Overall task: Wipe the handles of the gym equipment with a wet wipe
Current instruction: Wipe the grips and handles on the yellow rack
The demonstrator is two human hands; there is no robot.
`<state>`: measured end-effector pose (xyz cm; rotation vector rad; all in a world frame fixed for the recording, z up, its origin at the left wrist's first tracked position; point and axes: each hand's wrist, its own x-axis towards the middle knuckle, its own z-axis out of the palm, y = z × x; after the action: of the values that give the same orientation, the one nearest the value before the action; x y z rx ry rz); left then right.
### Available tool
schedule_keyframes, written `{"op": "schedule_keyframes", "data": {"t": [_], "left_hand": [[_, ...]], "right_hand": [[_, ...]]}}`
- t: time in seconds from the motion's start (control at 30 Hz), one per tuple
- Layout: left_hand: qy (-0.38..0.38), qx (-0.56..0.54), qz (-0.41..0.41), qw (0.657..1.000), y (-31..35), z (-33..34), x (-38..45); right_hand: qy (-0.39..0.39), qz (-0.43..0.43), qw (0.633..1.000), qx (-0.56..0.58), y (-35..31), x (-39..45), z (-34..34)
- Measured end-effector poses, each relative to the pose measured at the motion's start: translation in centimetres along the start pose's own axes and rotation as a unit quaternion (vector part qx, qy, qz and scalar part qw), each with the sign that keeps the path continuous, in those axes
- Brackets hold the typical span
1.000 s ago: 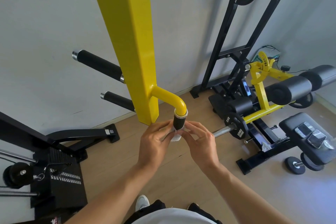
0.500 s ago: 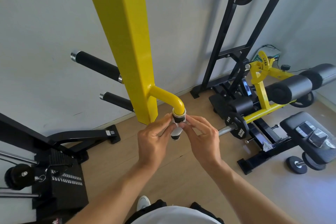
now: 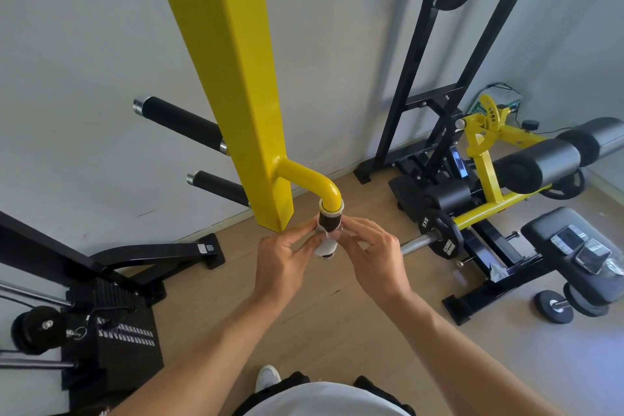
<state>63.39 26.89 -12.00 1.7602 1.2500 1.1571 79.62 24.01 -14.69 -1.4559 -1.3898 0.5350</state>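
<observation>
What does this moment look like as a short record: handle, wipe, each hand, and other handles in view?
handle: black grip hanging down from the curved yellow tube on the yellow post
wipe: white wipe wrapped around the lower part of the grip; top of grip bare
left hand: fingertips pinching the wipe on the grip's left side
right hand: fingertips pinching the wipe on the grip's right side
other handles: two black grips sticking out left of the post, no wipe on them
</observation>
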Motion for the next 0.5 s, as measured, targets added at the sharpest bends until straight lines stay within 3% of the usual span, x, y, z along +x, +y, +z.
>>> {"op": "schedule_keyframes", "data": {"t": [0.3, 0.4, 0.5], "left_hand": [[0.037, 0.031, 0.112, 0.993, -0.1, -0.2, 0.7], [0.009, 0.071, 0.098, 0.993, -2.2, 0.5, 0.1], [-0.034, 0.080, 0.032, 0.996, -4.3, 1.4, -0.3]], "right_hand": [[0.031, -0.055, 0.998, 0.021, -1.9, 1.1, -1.1], [0.003, -0.029, 0.999, -0.018, 0.2, 0.2, -0.5], [-0.050, 0.004, 0.997, -0.062, 2.5, -0.5, 0.2]]}}
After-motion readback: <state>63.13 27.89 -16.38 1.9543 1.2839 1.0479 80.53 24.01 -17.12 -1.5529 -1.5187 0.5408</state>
